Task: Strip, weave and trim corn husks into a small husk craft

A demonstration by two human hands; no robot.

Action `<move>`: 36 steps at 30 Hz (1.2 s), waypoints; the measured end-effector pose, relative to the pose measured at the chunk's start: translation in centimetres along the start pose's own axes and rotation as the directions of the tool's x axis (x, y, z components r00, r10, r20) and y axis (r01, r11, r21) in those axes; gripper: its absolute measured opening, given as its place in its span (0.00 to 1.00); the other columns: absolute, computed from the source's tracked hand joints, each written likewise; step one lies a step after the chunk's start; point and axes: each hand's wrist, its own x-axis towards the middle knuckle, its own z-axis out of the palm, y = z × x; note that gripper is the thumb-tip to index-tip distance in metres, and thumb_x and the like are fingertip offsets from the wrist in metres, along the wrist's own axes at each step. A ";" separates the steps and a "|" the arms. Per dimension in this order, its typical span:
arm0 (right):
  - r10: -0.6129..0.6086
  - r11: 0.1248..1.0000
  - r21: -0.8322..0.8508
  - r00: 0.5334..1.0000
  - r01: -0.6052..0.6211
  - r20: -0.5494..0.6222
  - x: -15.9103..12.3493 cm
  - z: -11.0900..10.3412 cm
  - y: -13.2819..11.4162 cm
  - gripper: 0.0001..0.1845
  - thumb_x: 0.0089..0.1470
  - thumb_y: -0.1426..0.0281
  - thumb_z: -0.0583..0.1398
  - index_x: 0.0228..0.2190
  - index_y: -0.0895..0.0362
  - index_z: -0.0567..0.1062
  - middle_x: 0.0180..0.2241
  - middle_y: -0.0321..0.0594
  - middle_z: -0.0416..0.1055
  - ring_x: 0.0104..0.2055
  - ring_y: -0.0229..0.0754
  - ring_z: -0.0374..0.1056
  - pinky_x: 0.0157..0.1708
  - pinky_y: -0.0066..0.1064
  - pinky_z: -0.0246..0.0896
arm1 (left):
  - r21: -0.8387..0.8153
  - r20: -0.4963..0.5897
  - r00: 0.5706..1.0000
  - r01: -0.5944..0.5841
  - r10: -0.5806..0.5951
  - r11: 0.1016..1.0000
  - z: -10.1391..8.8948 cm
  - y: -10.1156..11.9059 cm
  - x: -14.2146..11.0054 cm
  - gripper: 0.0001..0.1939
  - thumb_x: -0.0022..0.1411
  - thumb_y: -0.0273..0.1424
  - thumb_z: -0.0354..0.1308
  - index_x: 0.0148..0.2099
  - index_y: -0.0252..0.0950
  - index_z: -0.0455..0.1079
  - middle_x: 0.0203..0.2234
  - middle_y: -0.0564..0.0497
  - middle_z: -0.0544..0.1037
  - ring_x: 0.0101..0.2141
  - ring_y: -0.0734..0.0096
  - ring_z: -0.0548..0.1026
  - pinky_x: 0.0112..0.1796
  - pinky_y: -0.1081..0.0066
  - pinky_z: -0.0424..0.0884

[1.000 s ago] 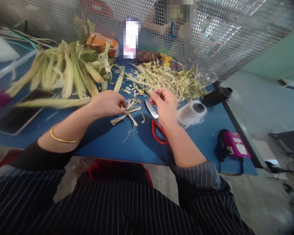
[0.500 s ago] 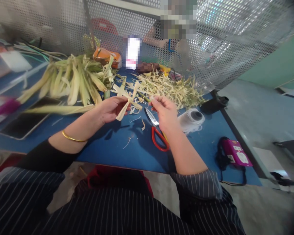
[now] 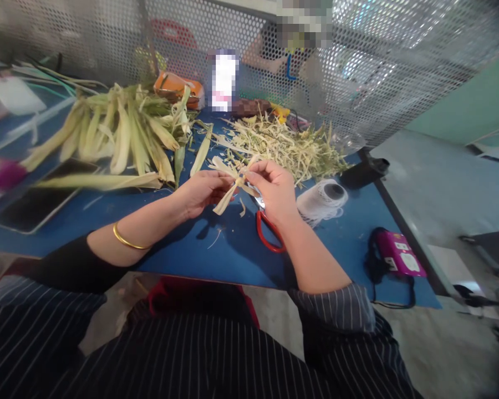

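A pale corn husk piece [image 3: 225,203], its strips spreading out like a cross from a knotted middle, is held above the blue table. My left hand [image 3: 205,193] pinches it from the left side, with the fingers curled behind it. The thumb and fingertips of my right hand [image 3: 274,188] close on its middle; whether they also hold something small is hidden. Scissors with red handles [image 3: 270,235] lie under my right hand, their blades partly covered by it. To the right of that hand is a cone of white thread [image 3: 318,200].
A pile of corn husks [image 3: 125,130] lies at the left, with a dark phone [image 3: 41,202] in front. Shredded husk scraps [image 3: 286,147] are heaped behind my hands. A black cylinder [image 3: 363,174] and a purple box with a strap [image 3: 403,256] are at right. Mesh partition [image 3: 241,33] behind.
My right hand has come left to the husk piece and now grips its middle. The left hand has shifted slightly right with the piece, covering part of the scissor blades.
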 end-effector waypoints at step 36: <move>0.096 0.986 0.144 0.992 -0.084 -0.083 -0.4 1.1 0.3 0.05 0.49 0.69 0.64 0.27 0.55 0.73 0.26 0.33 0.72 0.30 0.35 0.68 0.36 0.32 0.66 | 0.127 -0.035 0.990 -0.131 0.137 0.983 0.5 0.2 -1.0 0.11 0.53 0.35 0.68 0.35 0.33 0.76 0.24 0.50 0.79 0.26 0.72 0.79 0.28 0.75 0.73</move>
